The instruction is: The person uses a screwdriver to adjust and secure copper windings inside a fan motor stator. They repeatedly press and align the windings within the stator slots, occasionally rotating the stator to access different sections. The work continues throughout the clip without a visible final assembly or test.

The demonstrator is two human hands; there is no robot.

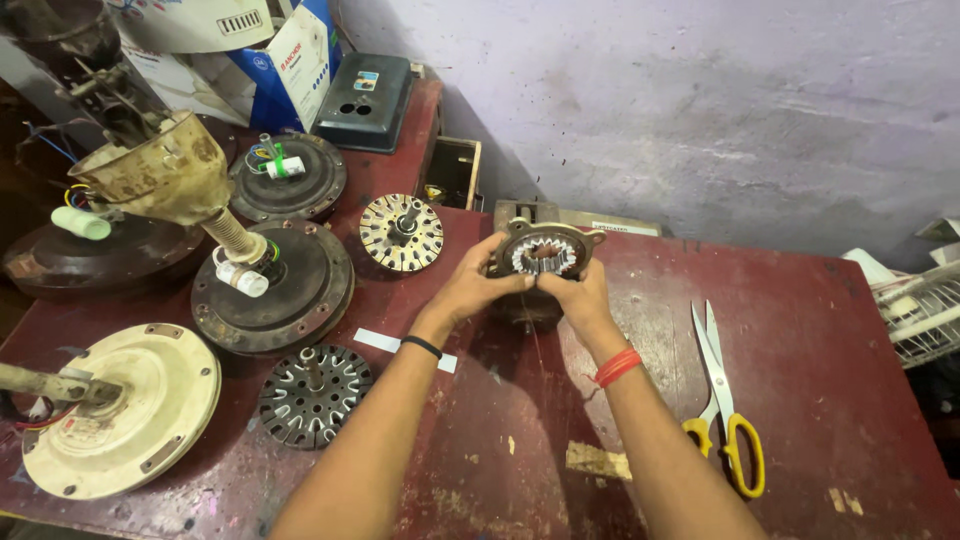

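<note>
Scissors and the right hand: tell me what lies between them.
Head view: only bare red tabletop lies between the scissors and the right hand, which holds the stator.

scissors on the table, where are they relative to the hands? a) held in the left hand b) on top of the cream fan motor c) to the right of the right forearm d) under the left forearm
c: the yellow-handled scissors lie flat on the red table, right of the right forearm, while both hands, left hand and right hand, hold the round toothed motor part.
</note>
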